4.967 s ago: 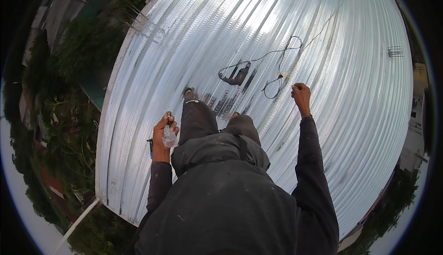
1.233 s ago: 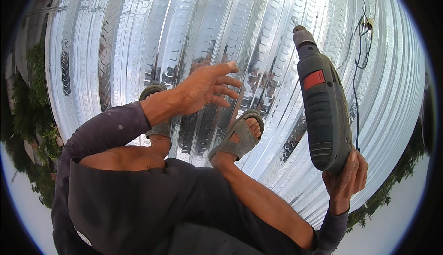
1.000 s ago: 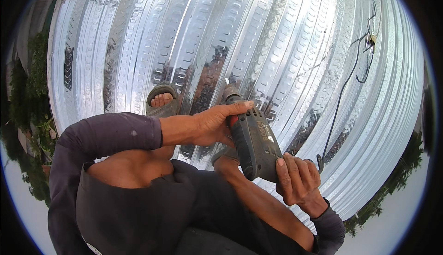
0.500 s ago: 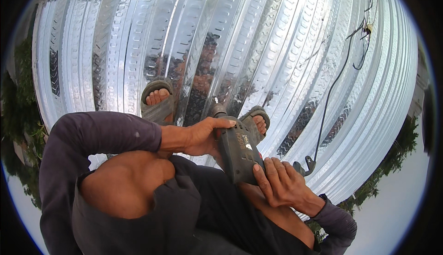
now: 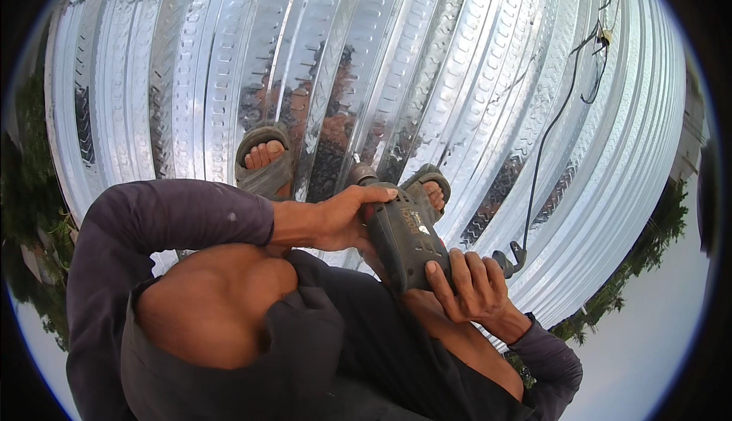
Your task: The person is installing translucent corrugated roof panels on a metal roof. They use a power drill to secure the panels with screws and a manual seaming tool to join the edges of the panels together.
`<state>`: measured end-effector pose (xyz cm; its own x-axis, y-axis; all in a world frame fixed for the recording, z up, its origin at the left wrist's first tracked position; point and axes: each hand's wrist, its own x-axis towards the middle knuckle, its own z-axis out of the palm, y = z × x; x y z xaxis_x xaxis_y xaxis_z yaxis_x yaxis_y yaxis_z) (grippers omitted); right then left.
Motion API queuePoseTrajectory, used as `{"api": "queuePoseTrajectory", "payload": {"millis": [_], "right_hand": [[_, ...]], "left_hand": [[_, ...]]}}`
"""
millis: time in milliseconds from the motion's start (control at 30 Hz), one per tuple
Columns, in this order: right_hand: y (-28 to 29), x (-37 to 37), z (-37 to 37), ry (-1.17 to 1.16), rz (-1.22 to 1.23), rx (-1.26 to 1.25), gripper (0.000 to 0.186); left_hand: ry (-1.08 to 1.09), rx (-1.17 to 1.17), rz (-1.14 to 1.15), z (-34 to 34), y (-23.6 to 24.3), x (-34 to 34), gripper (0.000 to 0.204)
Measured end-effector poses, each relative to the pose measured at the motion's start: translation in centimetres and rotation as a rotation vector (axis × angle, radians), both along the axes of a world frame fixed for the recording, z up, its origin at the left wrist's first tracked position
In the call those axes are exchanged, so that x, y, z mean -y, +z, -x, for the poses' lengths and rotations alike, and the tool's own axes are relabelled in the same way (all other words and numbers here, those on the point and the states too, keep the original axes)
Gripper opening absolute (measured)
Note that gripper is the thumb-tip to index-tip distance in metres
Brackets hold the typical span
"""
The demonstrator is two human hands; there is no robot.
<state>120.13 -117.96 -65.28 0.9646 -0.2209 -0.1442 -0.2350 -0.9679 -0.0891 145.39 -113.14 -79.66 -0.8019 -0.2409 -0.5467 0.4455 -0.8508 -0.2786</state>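
Lifted off the roofing (image 5: pixel 431 62), the drill (image 5: pixel 408 242) points to eleven o'clock, likely heavy and rigid, left hand (image 5: pixel 335 219) gripping its front, right hand (image 5: pixel 474 291) its rear, sensible holds both.

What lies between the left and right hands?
In the head view, a dark drill lies there, gripped by the left hand and the right hand.

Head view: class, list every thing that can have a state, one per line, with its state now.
Drill: held, front end forward; running or not, cannot tell.
Left hand: gripping the drill's front, thumb on top.
Right hand: gripping the drill's rear.
Cord: slack, curved, looped at its far end.
Metal sheeting: ribbed, shiny.
Sandals: worn.
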Motion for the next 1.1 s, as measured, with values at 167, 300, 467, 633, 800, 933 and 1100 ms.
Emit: {"api": "queuePoseTrajectory", "payload": {"millis": [167,300,467,633,800,933,1100], "right_hand": [[0.1,0.5,-0.8,0.018,0.029,0.065,0.047],[0.4,0.5,-1.1,-0.005,-0.06,0.006,0.053],[2.8,2.6,-3.1,-0.261,-0.525,-0.353,0.076],[2.4,2.4,-2.6,-0.186,-0.515,-0.327,0.067],[1.9,2.1,-2.3,-0.171,-0.459,-0.29,0.067],[2.0,2.0,-2.7,-0.218,-0.521,-0.339,0.069],[2.3,2.4,-4.5,-0.378,-0.695,-0.444,0.083]], "left_hand": [[0.028,0.021,0.011,-0.3,-0.2,-0.1,0.055],[0.008,-0.019,0.027,-0.6,-0.4,-0.3,0.056],[-0.02,-0.025,0.033,-0.6,-0.5,-0.5,0.059],[-0.052,-0.001,0.033,-0.5,-0.6,-0.4,0.066],[-0.06,-0.001,0.037,-0.4,-0.9,-0.6,0.068],[-0.072,0.021,0.059,-0.3,-1.1,-0.5,0.066],[-0.107,0.166,-0.013,0.2,-0.3,-0.1,0.057]]}}
